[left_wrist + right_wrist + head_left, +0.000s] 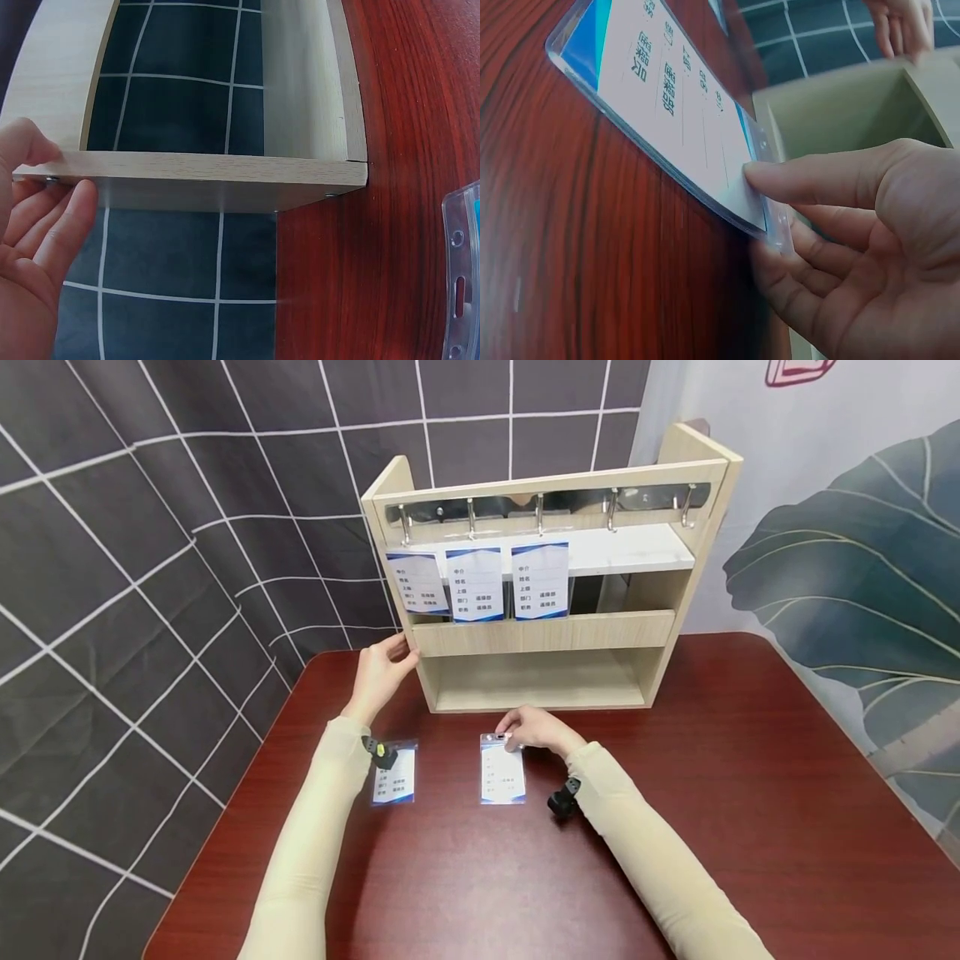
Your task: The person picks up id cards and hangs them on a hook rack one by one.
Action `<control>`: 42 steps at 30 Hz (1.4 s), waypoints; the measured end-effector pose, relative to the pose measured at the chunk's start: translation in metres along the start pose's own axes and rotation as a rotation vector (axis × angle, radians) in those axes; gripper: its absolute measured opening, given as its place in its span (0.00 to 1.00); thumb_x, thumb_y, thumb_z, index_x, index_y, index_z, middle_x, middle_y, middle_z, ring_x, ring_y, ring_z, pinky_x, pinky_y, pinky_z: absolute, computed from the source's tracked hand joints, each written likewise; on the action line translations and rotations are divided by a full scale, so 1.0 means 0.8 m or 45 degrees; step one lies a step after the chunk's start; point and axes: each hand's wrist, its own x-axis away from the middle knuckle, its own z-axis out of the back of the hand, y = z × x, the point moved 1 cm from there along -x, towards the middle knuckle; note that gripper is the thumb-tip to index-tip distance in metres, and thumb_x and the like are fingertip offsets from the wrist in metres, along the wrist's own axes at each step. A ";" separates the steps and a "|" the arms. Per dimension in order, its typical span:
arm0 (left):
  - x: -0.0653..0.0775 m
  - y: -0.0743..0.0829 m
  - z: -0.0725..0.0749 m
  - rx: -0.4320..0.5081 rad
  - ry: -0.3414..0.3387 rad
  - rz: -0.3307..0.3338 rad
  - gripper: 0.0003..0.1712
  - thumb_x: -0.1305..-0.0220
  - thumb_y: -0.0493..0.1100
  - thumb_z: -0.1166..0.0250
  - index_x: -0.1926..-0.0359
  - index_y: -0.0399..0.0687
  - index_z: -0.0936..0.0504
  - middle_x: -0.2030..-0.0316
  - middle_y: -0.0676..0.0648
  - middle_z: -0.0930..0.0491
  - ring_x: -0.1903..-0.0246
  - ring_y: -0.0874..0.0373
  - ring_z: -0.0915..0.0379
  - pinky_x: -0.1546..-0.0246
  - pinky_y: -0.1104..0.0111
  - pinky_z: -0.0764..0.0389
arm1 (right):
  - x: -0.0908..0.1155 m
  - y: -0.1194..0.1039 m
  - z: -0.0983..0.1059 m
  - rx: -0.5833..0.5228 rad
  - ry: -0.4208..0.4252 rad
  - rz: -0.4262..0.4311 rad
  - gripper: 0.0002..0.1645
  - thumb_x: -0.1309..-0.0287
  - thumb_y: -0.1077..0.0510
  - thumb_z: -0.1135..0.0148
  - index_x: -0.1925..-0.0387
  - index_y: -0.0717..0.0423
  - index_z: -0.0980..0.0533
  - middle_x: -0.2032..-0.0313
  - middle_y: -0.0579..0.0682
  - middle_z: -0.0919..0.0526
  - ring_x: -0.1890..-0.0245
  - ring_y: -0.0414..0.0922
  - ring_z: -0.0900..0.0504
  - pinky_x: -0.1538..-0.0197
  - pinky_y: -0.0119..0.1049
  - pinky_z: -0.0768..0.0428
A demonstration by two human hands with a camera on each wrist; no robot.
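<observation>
My right hand (542, 729) pinches the top end of a clear-sleeved badge card (502, 772), thumb on the printed face and fingers behind. In the right wrist view that end of the badge card (682, 112) tilts up from the table. My left hand (381, 672) grips the left side panel of a pale wooden rack (543, 635), its thumb and fingers (71, 225) on either side of the panel's edge. Three more badge cards (474, 583) hang side by side from the rack's left hooks. Another badge card (395, 777) lies flat below my left wrist, partly covered by it.
The rack stands at the back of the dark red table (465, 877). Two bare metal hooks (612, 510) are at its right end. A white shelf (630, 550) sits behind the hanging cards. A dark grid-patterned curtain (247, 485) hangs behind and to the left.
</observation>
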 end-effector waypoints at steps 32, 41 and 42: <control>-0.001 0.004 0.001 0.002 -0.001 -0.002 0.22 0.35 0.39 0.33 0.42 0.32 0.18 0.50 0.34 0.16 0.49 0.45 0.17 0.46 0.57 0.18 | 0.066 0.041 0.076 -0.284 0.107 0.062 0.21 0.46 0.73 0.38 0.48 0.73 0.22 0.62 0.58 0.15 0.64 0.45 0.19 0.61 0.34 0.17; 0.000 0.004 0.002 -0.008 -0.008 0.010 0.24 0.35 0.39 0.33 0.41 0.31 0.20 0.49 0.33 0.17 0.48 0.45 0.18 0.46 0.57 0.18 | 0.082 0.016 0.092 -0.258 0.202 0.081 0.20 0.42 0.70 0.39 0.47 0.70 0.21 0.64 0.54 0.15 0.65 0.43 0.20 0.60 0.35 0.17; 0.000 0.005 0.002 -0.007 -0.008 0.010 0.24 0.35 0.39 0.33 0.41 0.31 0.20 0.49 0.33 0.17 0.48 0.45 0.18 0.46 0.57 0.18 | 0.084 0.012 0.095 -0.256 0.217 0.090 0.20 0.41 0.70 0.38 0.47 0.69 0.21 0.64 0.54 0.15 0.65 0.42 0.20 0.60 0.35 0.17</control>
